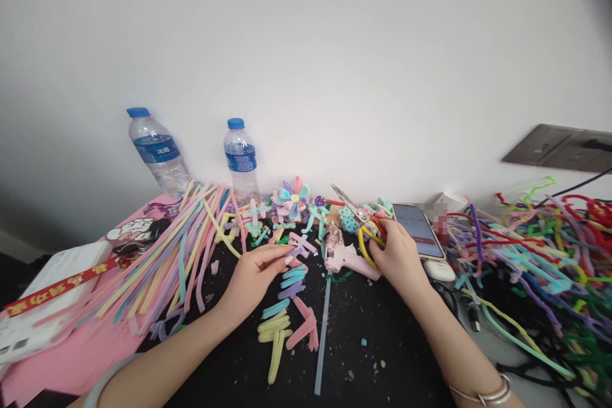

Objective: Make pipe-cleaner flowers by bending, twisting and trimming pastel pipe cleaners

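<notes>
My left hand point(258, 277) pinches a small piece of pink and purple fuzzy stem point(302, 243) above the black mat. Scissors point(351, 204) with yellow and red handles are in my right hand point(396, 255); their blades stand apart and point up and left. Beneath them lies a pink glue gun point(347, 257) with a long clear glue stick point(323, 338) running down from it. Short folded pieces lie below my left hand: blue and purple ones point(291, 284), yellow ones point(275, 338) and pink ones point(305, 325).
Long pastel stems point(157, 255) spread over pink paper at the left. Two water bottles point(160, 153) point(241, 156) stand by the wall. A fuzzy flower point(291, 197), a phone point(417, 229), a white earphone case point(438, 270) and tangled stems point(549, 280) lie behind and right.
</notes>
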Demonstrator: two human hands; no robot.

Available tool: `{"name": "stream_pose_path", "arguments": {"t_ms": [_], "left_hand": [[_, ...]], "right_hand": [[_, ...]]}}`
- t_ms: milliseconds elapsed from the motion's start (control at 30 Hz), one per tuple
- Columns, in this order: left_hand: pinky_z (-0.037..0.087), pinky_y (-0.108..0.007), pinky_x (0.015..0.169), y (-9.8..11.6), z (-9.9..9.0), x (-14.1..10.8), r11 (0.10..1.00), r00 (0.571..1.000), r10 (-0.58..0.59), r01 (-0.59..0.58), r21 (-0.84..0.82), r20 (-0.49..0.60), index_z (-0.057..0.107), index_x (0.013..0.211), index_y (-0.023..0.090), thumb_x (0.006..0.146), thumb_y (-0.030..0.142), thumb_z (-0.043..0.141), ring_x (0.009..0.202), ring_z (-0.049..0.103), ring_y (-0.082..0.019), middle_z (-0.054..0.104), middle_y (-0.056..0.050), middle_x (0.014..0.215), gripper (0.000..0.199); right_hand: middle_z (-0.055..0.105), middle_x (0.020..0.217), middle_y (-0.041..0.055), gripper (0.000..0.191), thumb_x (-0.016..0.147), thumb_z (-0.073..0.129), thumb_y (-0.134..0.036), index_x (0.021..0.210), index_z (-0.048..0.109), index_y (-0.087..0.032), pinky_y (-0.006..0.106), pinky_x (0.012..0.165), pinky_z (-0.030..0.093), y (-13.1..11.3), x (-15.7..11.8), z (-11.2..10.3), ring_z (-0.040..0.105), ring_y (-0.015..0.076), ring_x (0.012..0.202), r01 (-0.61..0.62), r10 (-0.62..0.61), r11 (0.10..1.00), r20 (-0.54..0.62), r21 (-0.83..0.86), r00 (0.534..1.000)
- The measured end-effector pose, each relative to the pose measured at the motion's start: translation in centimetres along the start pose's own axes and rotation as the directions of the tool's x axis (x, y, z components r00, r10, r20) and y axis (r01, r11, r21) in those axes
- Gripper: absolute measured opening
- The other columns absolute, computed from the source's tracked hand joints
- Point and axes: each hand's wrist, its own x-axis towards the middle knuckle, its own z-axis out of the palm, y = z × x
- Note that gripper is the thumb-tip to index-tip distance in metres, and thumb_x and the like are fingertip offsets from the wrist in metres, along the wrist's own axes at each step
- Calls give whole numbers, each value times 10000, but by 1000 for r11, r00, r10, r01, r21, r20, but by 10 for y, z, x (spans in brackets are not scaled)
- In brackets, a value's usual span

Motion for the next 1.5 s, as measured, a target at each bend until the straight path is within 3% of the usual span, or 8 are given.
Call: {"name": "stream_pose_path", "arguments": {"t_ms": [333, 500, 667, 800, 900, 1067, 1267, 1500], "left_hand": [[543, -280, 653, -3, 4, -2, 1000, 998, -24, 24, -7, 54, 694, 823, 153, 731, 293, 628, 691, 666, -186, 708, -60, 830, 180], [519, -266, 691, -2, 3, -4, 996, 992, 33, -42, 74, 120, 714, 893, 184, 776, 236, 569, 764, 654, -184, 705, -57, 865, 194], [519, -269, 686, -4, 6, -6, 1000, 987, -5, 2, 22, 159, 692, 926, 182, 780, 228, 567, 756, 656, -183, 702, -57, 865, 197], [514, -245, 643, -6, 10, -7, 996, 982, -32, 46, -70, 186, 663, 894, 174, 768, 233, 599, 695, 652, -165, 694, -33, 774, 152], [510, -243, 652, -5, 11, -7, 994, 980, -7, 29, -109, 199, 640, 902, 168, 756, 241, 626, 687, 644, -159, 677, -24, 757, 164], [500, -252, 625, 0, 9, -9, 992, 969, 40, -8, -129, 245, 605, 954, 163, 870, 327, 460, 694, 609, -154, 628, -28, 767, 235], [421, -217, 568, 7, 10, -11, 984, 931, 114, -155, 93, 346, 557, 707, 141, 884, 301, 432, 567, 534, -112, 555, 8, 630, 269], [373, -204, 491, 4, 13, -13, 953, 970, 91, -150, 262, 227, 442, 591, 165, 861, 265, 436, 467, 490, -100, 506, 33, 514, 288]], "right_hand": [[657, 909, 82, 204, 737, 485, -149, 934, 535, -167, 326, 720, 458, 21, 2, 18, 620, 225, 833, -98, 91, 992, 79, 82, 993], [634, 1024, 88, 256, 733, 449, -99, 958, 555, -162, 329, 811, 442, 19, 6, 21, 582, 210, 950, -9, -3, 993, 101, 122, 995], [555, 1091, 113, 186, 814, 440, -177, 978, 526, -172, 390, 918, 348, -13, -4, 0, 468, 248, 1063, 158, -154, 972, -34, 175, 987], [545, 807, 42, 61, 848, 434, -225, 846, 489, -197, 294, 690, 408, -57, -25, -12, 513, 190, 770, 277, -371, 892, 230, 357, 900], [515, 760, 11, 168, 914, 343, -222, 784, 446, -201, 250, 601, 380, -79, -39, -5, 482, 148, 669, 217, -416, 852, 362, 477, 835], [461, 697, -7, 245, 944, 272, -217, 726, 383, -200, 244, 582, 350, -82, -46, 9, 439, 135, 634, 128, -374, 794, 310, 595, 874], [450, 690, -11, 228, 933, 293, -218, 717, 363, -200, 244, 569, 336, -85, -50, 9, 427, 134, 622, 127, -382, 790, 319, 600, 867], [439, 658, -14, 224, 900, 322, -155, 681, 338, -201, 239, 550, 309, -87, -53, 12, 427, 133, 607, 108, -326, 843, 340, 528, 882]]}}
